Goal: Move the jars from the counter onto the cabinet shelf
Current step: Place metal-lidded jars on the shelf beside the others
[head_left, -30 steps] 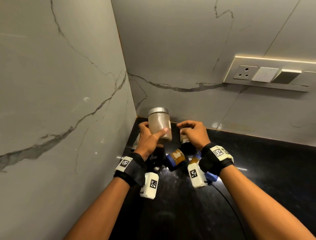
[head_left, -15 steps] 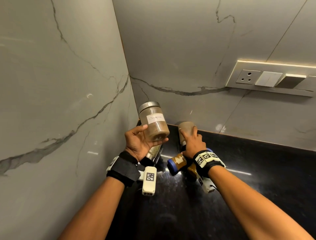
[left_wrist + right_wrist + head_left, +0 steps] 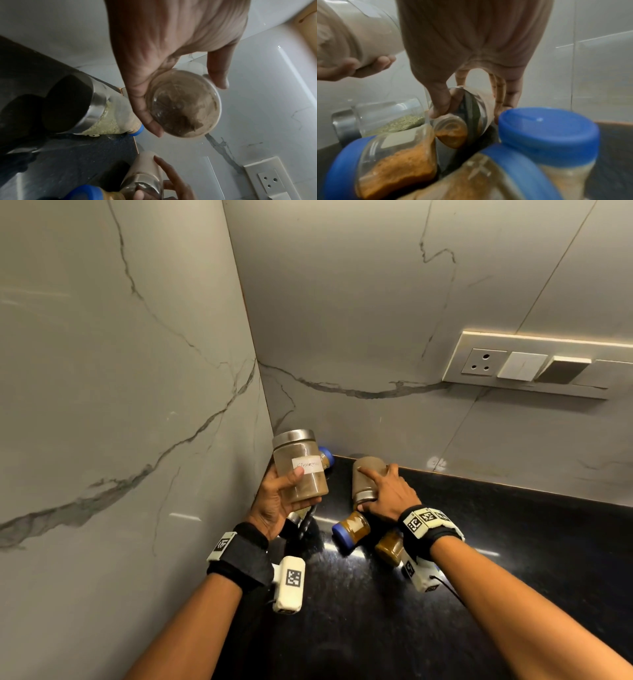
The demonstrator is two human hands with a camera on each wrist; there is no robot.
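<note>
My left hand (image 3: 286, 494) holds a steel-lidded jar of brown powder (image 3: 301, 470) with a white label, upright above the counter's back left corner; its bottom shows in the left wrist view (image 3: 184, 106). My right hand (image 3: 387, 491) grips a second steel-lidded jar (image 3: 368, 477), tilted with its lid towards me; thumb and fingers curl round it near the lid (image 3: 476, 108). Other jars lie on the black counter (image 3: 513, 559): one with orange powder and a blue lid (image 3: 351, 530), one with yellowish flakes (image 3: 102, 119). No cabinet shelf is in view.
Grey marble walls meet in a corner close behind the jars. A socket and switch panel (image 3: 527, 364) sits on the back wall at the right. Another blue-lidded jar (image 3: 547, 135) stands right under my right wrist. A cable (image 3: 448, 590) hangs from the right wrist camera.
My left hand has lifted the labelled jar up and slightly left off the counter. My right hand has closed round the tilted steel-lidded jar.
</note>
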